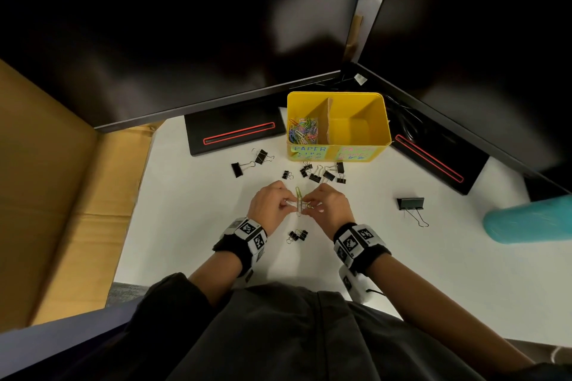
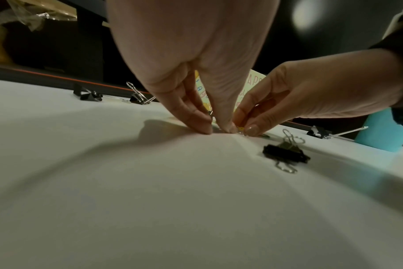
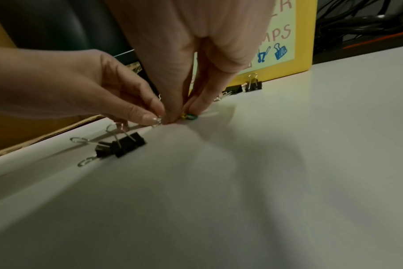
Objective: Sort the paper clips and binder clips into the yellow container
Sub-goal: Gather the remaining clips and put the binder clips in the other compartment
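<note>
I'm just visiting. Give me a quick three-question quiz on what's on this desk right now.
1. True or false: the right compartment of the yellow container holds binder clips.
2. Which compartment holds the coloured paper clips: A left, B right?
3. Fill in: the left hand and right hand meet over a long ____ clip.

Key: 1 false, it looks empty; the binder clips lie on the desk. 2 A. 3 green.

I see my left hand (image 2: pixel 191 60) reaching down, its fingers (image 2: pixel 203 125) pinched together on the white counter (image 2: pixel 173 200). My right hand (image 2: pixel 311 94) meets them from the right, fingertips touching small clips there. A black binder clip (image 2: pixel 285 154) lies just right of the fingers.
</note>
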### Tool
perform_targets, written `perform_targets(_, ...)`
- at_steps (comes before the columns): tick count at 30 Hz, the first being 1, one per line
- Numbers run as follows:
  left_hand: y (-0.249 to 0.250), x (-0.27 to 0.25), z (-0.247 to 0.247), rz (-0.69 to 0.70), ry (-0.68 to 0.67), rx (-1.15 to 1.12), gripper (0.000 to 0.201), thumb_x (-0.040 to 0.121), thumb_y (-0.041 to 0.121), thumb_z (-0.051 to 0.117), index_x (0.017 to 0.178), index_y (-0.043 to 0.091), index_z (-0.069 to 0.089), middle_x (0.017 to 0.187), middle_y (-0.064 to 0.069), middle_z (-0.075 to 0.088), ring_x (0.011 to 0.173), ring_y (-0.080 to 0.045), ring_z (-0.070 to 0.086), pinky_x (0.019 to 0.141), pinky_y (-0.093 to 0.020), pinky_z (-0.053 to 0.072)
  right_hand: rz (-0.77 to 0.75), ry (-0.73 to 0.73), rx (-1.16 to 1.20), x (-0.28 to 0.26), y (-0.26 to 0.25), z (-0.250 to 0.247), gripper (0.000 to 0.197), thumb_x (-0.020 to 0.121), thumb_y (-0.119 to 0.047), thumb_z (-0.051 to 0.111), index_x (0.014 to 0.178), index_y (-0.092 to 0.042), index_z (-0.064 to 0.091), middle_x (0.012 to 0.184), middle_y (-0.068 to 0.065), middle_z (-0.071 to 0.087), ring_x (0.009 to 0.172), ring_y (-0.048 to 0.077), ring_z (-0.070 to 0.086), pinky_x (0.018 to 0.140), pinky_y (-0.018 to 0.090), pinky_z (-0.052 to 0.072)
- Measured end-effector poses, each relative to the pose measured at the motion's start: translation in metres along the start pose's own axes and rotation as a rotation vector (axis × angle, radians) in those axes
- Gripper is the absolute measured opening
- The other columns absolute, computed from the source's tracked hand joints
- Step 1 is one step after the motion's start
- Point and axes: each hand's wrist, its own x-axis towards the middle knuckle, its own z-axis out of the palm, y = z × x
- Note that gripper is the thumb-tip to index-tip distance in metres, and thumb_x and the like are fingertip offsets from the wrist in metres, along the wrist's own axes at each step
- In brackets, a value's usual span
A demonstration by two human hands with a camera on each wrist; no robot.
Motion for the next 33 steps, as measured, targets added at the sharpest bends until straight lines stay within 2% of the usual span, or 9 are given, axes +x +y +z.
perform_targets(5, -0.001, 0.004, -0.004, 0.096, -0.058, 0.152, 0.054, 0.076, 0.025, 0.075, 0.126, 0.026, 0.054, 0.108, 0.001, 0.051, 0.086, -0.015, 0.055, 0.069, -0.030, 0.048, -0.110, -0.045, -0.043, 0.000, 0.004, -0.003, 0.014, 0.072, -0.007, 0.073, 0.085, -0.013, 0.071, 0.086, 0.007, 0.067, 0.072, 0.026, 0.065, 0.066, 0.038, 0.054)
perform_targets(8, -0.004, 0.008, -0.006, 0.128, -0.110, 0.215, 0.042, 0.078, 0.029, 0.073, 0.118, 0.028, 0.062, 0.105, 0.001, 0.050, 0.090, -0.013, 0.052, 0.066, -0.028, 0.045, -0.119, -0.045, -0.083, 0.000, 0.011, -0.009, 0.025, 0.069, -0.012, 0.078, 0.092, -0.014, 0.070, 0.094, 0.006, 0.065, 0.082, 0.025, 0.063, 0.069, 0.037, 0.053)
perform_targets(11, -0.009, 0.007, -0.005, 0.132, -0.070, 0.168, 0.028, 0.078, 0.028, 0.072, 0.104, 0.020, 0.070, 0.098, 0.001, 0.055, 0.083, -0.015, 0.058, 0.067, -0.030, 0.050, -0.018, 0.032, -0.120, -0.006, 0.019, -0.011, 0.040, 0.067, -0.026, 0.081, 0.104, -0.016, 0.068, 0.100, 0.006, 0.061, 0.094, 0.020, 0.055, 0.073, 0.034, 0.050)
perform_targets(15, -0.014, 0.000, 0.004, 0.215, -0.020, 0.175, 0.013, 0.082, 0.022, 0.068, 0.086, 0.010, 0.070, 0.087, -0.002, 0.061, 0.071, -0.020, 0.060, 0.062, -0.035, 0.053, -0.049, 0.012, -0.050, -0.007, 0.018, -0.007, 0.015, 0.072, -0.021, 0.076, 0.086, -0.018, 0.072, 0.086, 0.003, 0.063, 0.075, 0.016, 0.055, 0.066, 0.037, 0.051)
perform_targets(18, -0.016, -0.001, 0.007, 0.318, 0.013, 0.250, 0.010, 0.081, 0.014, 0.069, 0.080, 0.005, 0.066, 0.082, -0.006, 0.061, 0.075, -0.017, 0.055, 0.057, -0.035, 0.054, -0.077, 0.007, -0.113, -0.003, 0.013, -0.003, 0.002, 0.076, -0.014, 0.071, 0.078, -0.014, 0.069, 0.085, 0.004, 0.062, 0.075, 0.020, 0.057, 0.061, 0.037, 0.051)
perform_targets(22, -0.021, 0.003, 0.006, 0.476, 0.018, 0.407, 0.010, 0.079, 0.014, 0.070, 0.078, 0.009, 0.061, 0.080, -0.005, 0.061, 0.083, -0.012, 0.040, 0.044, -0.030, 0.051, -0.256, 0.004, -0.368, -0.003, 0.013, -0.002, 0.011, 0.073, -0.007, 0.073, 0.076, -0.007, 0.062, 0.076, 0.010, 0.062, 0.070, 0.029, 0.060, 0.044, 0.032, 0.049)
perform_targets(27, -0.020, 0.000, -0.001, 0.538, -0.052, 0.563, 0.012, 0.077, 0.012, 0.069, 0.075, 0.011, 0.056, 0.075, -0.004, 0.060, 0.071, -0.019, 0.057, 0.042, -0.028, 0.049, -0.481, -0.080, -0.587, 0.004, 0.019, -0.012, 0.020, 0.068, 0.003, 0.074, 0.071, -0.006, 0.056, 0.065, 0.010, 0.058, 0.056, 0.026, 0.054, 0.033, 0.029, 0.044)
perform_targets(31, -0.024, -0.003, -0.002, 0.483, -0.045, 0.471, 0.018, 0.073, 0.001, 0.071, 0.080, 0.011, 0.058, 0.078, -0.004, 0.062, 0.072, -0.022, 0.059, 0.042, -0.032, 0.051, -0.489, 0.110, -0.400, 0.013, -0.004, -0.036, 0.003, 0.079, -0.001, 0.065, 0.077, -0.003, 0.063, 0.069, 0.013, 0.063, 0.059, 0.029, 0.059, 0.044, 0.029, 0.048)
perform_targets(33, -0.025, -0.003, -0.002, 0.455, -0.057, 0.455, 0.025, 0.069, -0.002, 0.074, 0.083, 0.012, 0.059, 0.079, -0.003, 0.063, 0.072, -0.021, 0.059, 0.043, -0.031, 0.052, -0.482, 0.241, -0.294, 0.025, -0.028, -0.056, 0.015, 0.088, -0.011, 0.052, 0.083, -0.002, 0.063, 0.076, 0.013, 0.064, 0.064, 0.025, 0.058, 0.050, 0.029, 0.047)
